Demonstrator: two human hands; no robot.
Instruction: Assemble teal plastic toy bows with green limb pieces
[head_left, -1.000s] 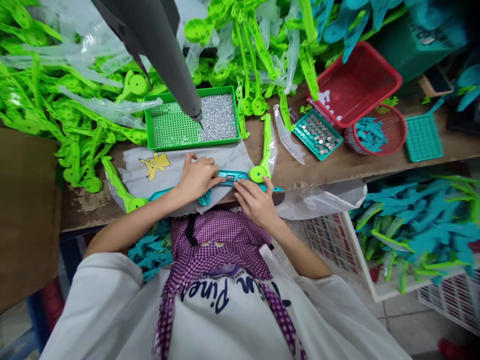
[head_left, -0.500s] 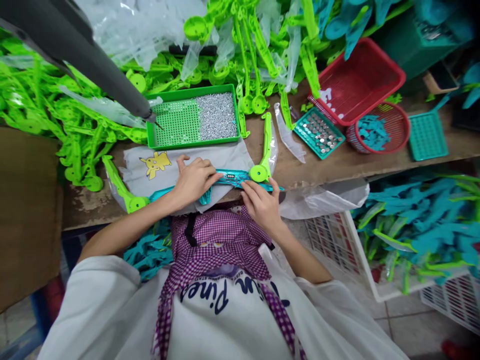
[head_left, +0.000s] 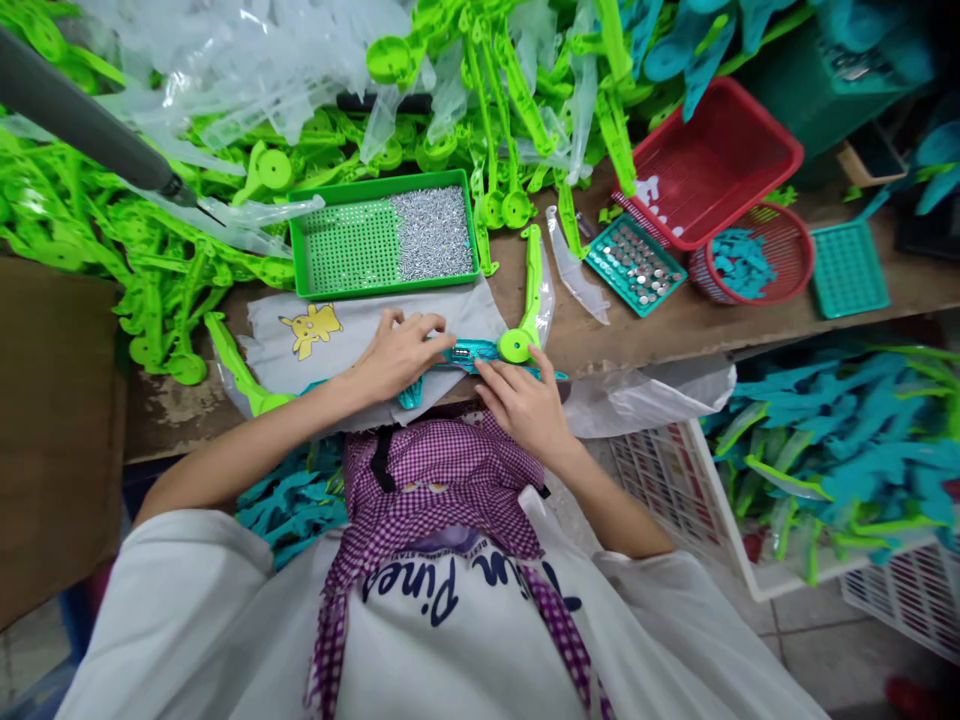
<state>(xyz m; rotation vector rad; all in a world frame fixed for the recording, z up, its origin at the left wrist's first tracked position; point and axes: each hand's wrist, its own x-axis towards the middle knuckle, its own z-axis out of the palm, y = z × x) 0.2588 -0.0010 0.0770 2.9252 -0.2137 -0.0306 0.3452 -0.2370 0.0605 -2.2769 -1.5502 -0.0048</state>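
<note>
A blue plastic toy shell [head_left: 474,352] lies across the grey cloth [head_left: 360,325] at the bench edge, with small silvery parts in its open middle. My left hand [head_left: 401,355] bends over it from the left, thumb and fingertips pressed on the shell. From the right, my right hand [head_left: 525,402] holds the shell's near edge, its fingers close to the silvery parts. A green arm with a round end [head_left: 516,345] joins the shell beside my right fingertips. Another green arm [head_left: 244,370] sticks out at the left. My left hand and forearm cover much of the shell.
A green tray [head_left: 345,240] of screws stands behind the cloth. A dark hanging screwdriver [head_left: 90,120] slants in at upper left. Rightward are a teal tray [head_left: 634,262] of metal discs and red baskets [head_left: 724,165]. Heaps of green parts [head_left: 67,220] line the back.
The hanging screwdriver has swung up and left, away from the screw tray. My left hand has shifted slightly right along the shell, and my right fingers have moved slightly left and up.
</note>
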